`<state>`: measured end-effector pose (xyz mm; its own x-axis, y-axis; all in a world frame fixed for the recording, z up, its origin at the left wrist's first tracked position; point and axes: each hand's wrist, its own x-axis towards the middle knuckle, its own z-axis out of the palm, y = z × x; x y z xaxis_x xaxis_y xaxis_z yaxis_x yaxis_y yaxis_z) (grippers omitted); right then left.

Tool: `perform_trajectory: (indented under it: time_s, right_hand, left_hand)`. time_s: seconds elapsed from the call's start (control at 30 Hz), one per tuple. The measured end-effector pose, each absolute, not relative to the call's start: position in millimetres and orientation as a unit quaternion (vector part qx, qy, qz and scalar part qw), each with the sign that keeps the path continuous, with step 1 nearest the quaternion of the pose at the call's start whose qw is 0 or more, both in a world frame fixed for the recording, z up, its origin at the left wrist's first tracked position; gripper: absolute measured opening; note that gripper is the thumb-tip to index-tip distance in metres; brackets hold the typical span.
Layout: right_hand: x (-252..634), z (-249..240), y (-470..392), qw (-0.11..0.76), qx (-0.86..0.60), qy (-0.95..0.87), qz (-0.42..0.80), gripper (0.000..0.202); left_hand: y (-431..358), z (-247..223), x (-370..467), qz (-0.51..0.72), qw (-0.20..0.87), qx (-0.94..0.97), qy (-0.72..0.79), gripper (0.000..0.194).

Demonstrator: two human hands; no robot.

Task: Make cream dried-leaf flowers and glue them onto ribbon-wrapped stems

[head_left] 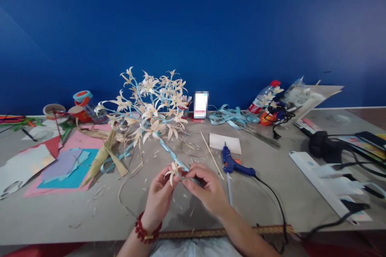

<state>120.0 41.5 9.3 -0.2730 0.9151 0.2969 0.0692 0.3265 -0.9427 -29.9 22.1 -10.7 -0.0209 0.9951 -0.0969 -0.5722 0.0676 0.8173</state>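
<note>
The 2 bare hands meet above the counter (114, 217), near its front edge, with a small cream flower (173, 173) between them. The left hand (161, 190), a red bead bracelet (141, 228) at its wrist, pinches that flower below the petals. The right hand (208, 188) has its fingers pressed together, seemingly on the flower's thin stem (185, 178), though the grip is partly hidden. Beyond the hands is a big bunch of cream flowers (154, 126), its blue-wrapped stalk (169, 151) running down toward them. A blue glue gun (233, 164) lies right of the right hand, near a wooden stick (212, 156).
</note>
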Motion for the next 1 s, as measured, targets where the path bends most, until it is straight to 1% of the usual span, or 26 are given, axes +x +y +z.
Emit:
perform_trajectory:
  time_s: [0.13,0.27,0.37,0.43,0.53,0.67,0.73,0.9,1.0]
  right_hand:
    - [124.1,11.6,46.7,0.467,-0.356,-0.644,0.490,0.016]
    - [120.9,6.9,46.9,0.469,-0.338,-0.547,0.606,0.024]
    - [117.2,-0.5,43.9,0.451,-0.338,-0.457,0.688,0.027]
    - [115.8,-4.3,42.7,0.435,-0.328,-0.427,0.721,0.028]
    - [114.9,-5.8,42.9,0.428,-0.311,-0.421,0.737,0.030]
    - [113.6,-4.0,43.6,0.465,-0.291,-0.449,0.705,0.028]
    - [112.8,-4.3,42.6,0.470,-0.283,-0.446,0.707,0.028]
    - [110.5,-9.3,39.2,0.400,-0.291,-0.342,0.799,0.030]
    - [108.8,-10.5,38.8,0.399,-0.304,-0.324,0.802,0.030]
  left_hand:
    - [22.6,-12.8,-30.9,0.597,0.653,0.309,0.349,0.014]
    - [22.6,-15.5,-31.4,0.588,0.663,0.315,0.338,0.015]
    - [22.0,-14.9,-32.1,0.589,0.664,0.323,0.328,0.011]
    - [21.6,-13.4,-33.0,0.588,0.660,0.337,0.324,0.009]
    - [21.5,-12.1,-34.7,0.583,0.659,0.351,0.320,0.008]
    - [22.2,-13.0,-36.4,0.589,0.650,0.361,0.316,0.007]
    - [22.9,-13.4,-36.7,0.589,0.649,0.371,0.308,0.008]
    - [24.3,-13.6,-36.7,0.591,0.659,0.364,0.291,0.009]
    - [24.9,-14.3,-37.0,0.593,0.664,0.351,0.289,0.007]
